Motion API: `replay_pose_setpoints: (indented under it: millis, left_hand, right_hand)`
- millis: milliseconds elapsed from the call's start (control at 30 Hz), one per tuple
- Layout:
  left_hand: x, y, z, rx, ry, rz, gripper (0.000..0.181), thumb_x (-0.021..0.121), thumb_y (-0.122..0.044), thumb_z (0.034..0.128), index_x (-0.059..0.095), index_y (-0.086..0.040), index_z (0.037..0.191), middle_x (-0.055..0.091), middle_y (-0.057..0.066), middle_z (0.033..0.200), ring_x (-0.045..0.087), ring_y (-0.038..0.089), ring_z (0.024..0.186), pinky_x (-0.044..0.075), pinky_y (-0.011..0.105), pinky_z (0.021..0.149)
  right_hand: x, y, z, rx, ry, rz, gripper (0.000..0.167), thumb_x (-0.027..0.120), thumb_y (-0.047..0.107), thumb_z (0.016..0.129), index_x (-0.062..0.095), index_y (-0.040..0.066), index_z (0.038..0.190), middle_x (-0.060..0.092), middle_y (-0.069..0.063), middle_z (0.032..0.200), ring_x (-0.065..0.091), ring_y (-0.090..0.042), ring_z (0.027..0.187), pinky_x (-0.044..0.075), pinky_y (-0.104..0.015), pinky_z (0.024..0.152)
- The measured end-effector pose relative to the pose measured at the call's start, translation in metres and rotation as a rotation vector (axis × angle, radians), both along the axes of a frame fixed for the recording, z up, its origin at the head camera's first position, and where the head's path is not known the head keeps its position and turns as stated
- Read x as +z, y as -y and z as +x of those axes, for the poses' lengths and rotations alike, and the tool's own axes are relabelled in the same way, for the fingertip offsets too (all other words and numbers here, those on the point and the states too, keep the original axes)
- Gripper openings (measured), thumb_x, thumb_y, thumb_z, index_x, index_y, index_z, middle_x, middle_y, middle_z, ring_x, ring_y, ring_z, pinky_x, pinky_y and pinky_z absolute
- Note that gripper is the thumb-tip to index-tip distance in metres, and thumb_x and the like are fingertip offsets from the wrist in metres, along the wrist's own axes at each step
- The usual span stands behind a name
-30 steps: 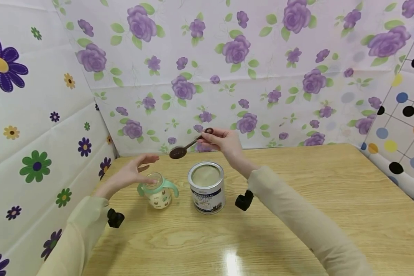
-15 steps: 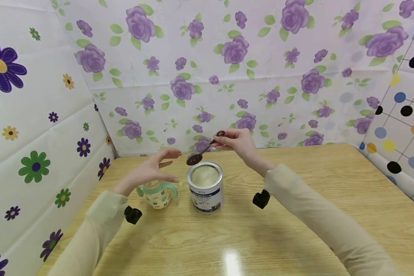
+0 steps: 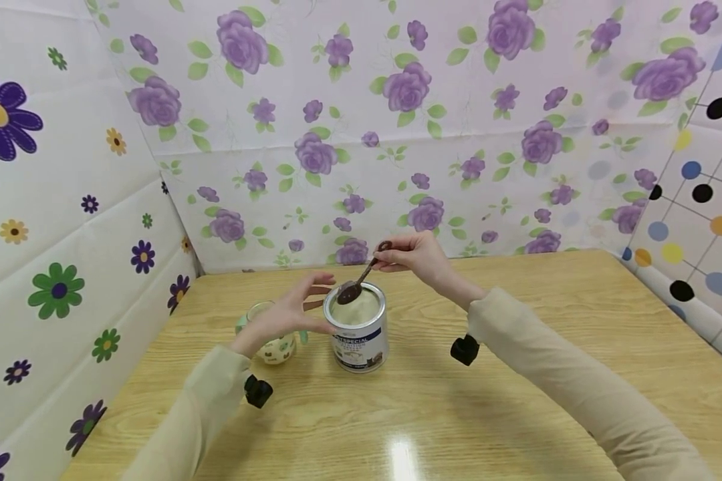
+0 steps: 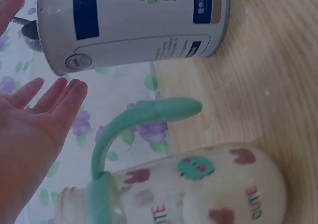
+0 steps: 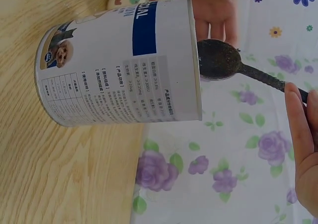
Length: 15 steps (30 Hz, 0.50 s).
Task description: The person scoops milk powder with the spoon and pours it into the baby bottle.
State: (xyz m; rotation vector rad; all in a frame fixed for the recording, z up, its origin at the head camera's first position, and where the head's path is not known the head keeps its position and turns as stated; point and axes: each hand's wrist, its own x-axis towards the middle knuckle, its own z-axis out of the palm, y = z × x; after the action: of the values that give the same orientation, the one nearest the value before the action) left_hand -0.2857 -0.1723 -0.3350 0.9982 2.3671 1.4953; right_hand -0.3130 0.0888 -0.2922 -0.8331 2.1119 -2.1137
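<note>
My right hand (image 3: 418, 259) pinches the ring end of a dark brown spoon (image 3: 367, 272) between thumb and fingers. The spoon slants down to the left, its bowl at the mouth of a white milk powder can (image 3: 361, 347). The can stands upright without a lid, pale powder filling it near the rim. Beside the can's left rim, my left hand (image 3: 285, 314) is spread in a wide curve and holds nothing. Partly behind that hand stands a baby bottle (image 4: 213, 184) with green handles, uncapped; whether the fingers touch the can is hard to tell.
The wooden table (image 3: 517, 334) reaches to a flowered cloth wall (image 3: 457, 120) at the back. Another flower-print wall (image 3: 78, 220) borders it on the left. A dotted wall (image 3: 692, 234) stands to the right. A black wrist camera (image 3: 464, 349) hangs below the right sleeve.
The spoon has gone right and down, from above the gap between bottle and can to the can's mouth. My left hand has moved right, from the bottle's top to the can's rim.
</note>
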Motion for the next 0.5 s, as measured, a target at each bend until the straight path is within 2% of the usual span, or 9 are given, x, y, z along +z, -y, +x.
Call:
replay_pose_setpoints:
  millis: [167,333,500]
  left_hand:
    - [0.007,-0.014,0.013,0.041,0.009,-0.003,0.088,0.077,0.004,0.0681,0.020,0.006,0.136,0.028,0.025,0.135,0.029,0.038,0.122,0.029,0.047,0.096]
    - [0.003,-0.020,0.014,0.083,0.012,-0.002,0.094,0.078,0.002,0.0660,0.017,0.008,0.137,0.026,0.028,0.135,0.028,0.040,0.122,0.028,0.050,0.096]
    - [-0.001,-0.021,0.013,0.088,0.037,0.001,0.095,0.078,0.001,0.0668,0.015,0.008,0.138,0.021,0.028,0.138,0.025,0.040,0.124,0.025,0.050,0.097]
  right_hand:
    - [-0.003,-0.001,-0.003,0.005,-0.022,0.016,0.018,0.058,-0.007,0.084,0.060,-0.019,0.097,0.064,-0.022,0.081,0.065,-0.026,0.073,0.050,-0.038,0.069]
    - [-0.007,-0.001,-0.006,0.023,-0.091,0.036,0.016,0.059,-0.007,0.084,0.062,-0.017,0.095,0.064,-0.022,0.081,0.065,-0.026,0.072,0.051,-0.037,0.067]
    - [-0.009,0.000,-0.005,0.043,-0.121,0.048,0.015,0.058,-0.007,0.084,0.063,-0.016,0.096,0.064,-0.022,0.083,0.064,-0.029,0.074,0.051,-0.039,0.067]
